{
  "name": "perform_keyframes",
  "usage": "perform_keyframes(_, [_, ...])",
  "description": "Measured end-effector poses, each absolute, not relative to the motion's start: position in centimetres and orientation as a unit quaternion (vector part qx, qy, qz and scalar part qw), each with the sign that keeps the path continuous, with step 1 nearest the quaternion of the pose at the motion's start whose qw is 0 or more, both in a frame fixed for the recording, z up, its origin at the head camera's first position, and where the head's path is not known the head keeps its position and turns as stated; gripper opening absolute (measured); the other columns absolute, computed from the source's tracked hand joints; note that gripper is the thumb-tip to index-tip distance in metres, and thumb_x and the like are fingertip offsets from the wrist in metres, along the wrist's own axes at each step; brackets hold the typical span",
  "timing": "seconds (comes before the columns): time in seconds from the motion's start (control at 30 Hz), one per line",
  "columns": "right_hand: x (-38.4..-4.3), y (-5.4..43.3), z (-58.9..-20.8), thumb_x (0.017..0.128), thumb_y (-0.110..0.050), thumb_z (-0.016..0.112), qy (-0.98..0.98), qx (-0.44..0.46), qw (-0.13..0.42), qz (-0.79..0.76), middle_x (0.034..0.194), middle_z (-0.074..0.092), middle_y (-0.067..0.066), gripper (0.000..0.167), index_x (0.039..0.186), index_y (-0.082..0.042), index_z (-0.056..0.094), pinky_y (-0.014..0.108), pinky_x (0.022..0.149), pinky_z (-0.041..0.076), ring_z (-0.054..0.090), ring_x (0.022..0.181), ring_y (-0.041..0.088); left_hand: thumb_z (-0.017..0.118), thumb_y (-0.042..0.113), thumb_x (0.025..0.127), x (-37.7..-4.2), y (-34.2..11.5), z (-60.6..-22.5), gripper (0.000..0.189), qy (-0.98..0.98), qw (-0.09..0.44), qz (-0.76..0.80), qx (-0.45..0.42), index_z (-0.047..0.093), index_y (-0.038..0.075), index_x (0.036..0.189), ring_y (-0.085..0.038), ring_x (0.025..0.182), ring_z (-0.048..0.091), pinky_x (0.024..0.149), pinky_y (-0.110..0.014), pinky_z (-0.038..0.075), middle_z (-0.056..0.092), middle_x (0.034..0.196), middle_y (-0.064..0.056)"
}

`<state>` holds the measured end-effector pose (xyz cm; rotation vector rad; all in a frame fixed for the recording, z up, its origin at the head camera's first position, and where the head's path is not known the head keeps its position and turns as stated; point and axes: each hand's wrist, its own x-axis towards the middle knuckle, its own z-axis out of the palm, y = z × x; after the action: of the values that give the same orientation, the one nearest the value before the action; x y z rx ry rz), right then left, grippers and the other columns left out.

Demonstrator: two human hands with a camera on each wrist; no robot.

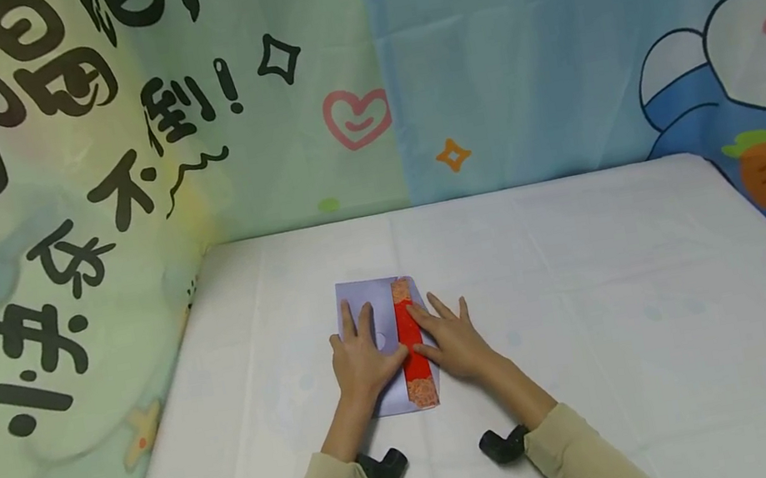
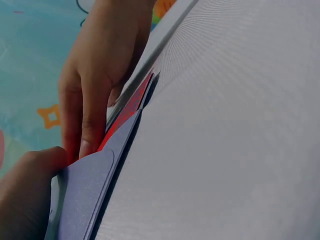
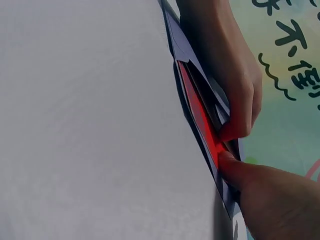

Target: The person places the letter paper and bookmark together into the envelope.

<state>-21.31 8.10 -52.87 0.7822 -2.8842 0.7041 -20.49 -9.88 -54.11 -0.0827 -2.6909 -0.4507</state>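
Observation:
A lavender envelope lies on the white table. Along its right side shows a red card with patterned orange ends, partly covered by the envelope. My left hand rests on the envelope with fingers spread, its thumb at the opening beside the card. From the right, my right hand touches the red card with thumb and fingertips, the fingers fairly straight. In the right wrist view the envelope's edge stands slightly raised over the red card, with the left thumb at that edge. A lavender flap shows beyond the card.
The table carries a wrinkled white cover. Behind it hangs a printed cloth, which also runs down the left side. Black wrist straps jut inward at both sleeve cuffs.

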Motion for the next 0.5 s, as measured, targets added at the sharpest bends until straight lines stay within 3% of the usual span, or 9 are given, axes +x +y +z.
perform_keyframes(0.2, [-21.2, 8.1, -52.7, 0.086, -0.044, 0.058, -0.949, 0.252, 0.022, 0.189, 0.143, 0.038, 0.008, 0.067, 0.140, -0.010, 0.040, 0.067, 0.099, 0.003, 0.019, 0.136, 0.033, 0.065, 0.057, 0.062, -20.6, -10.0, -54.2, 0.081, -0.964, 0.209, -0.159, -0.031, 0.051, 0.015, 0.131, -0.039, 0.075, 0.052, 0.050, -0.038, 0.048, 0.037, 0.141, -0.019])
perform_keyframes(0.37, [-21.2, 8.9, -52.7, 0.079, -0.054, 0.062, -0.941, 0.263, -0.021, 0.214, 0.148, 0.030, 0.007, 0.080, 0.142, -0.012, 0.037, 0.065, 0.100, 0.001, 0.016, 0.137, 0.030, 0.065, 0.055, 0.063, -20.4, -9.9, -54.1, 0.080, -0.968, 0.192, -0.162, -0.028, 0.050, 0.016, 0.132, -0.037, 0.076, 0.052, 0.050, -0.038, 0.048, 0.035, 0.143, -0.018])
perform_keyframes(0.5, [-21.4, 8.8, -53.0, 0.076, -0.062, 0.058, -0.939, 0.272, -0.016, 0.207, 0.148, 0.029, 0.006, 0.088, 0.143, -0.011, 0.034, 0.063, 0.101, 0.000, 0.016, 0.138, 0.028, 0.065, 0.054, 0.064, -20.5, -9.9, -54.0, 0.080, -0.967, 0.196, -0.161, -0.028, 0.050, 0.016, 0.132, -0.037, 0.077, 0.052, 0.050, -0.038, 0.049, 0.036, 0.143, -0.018])
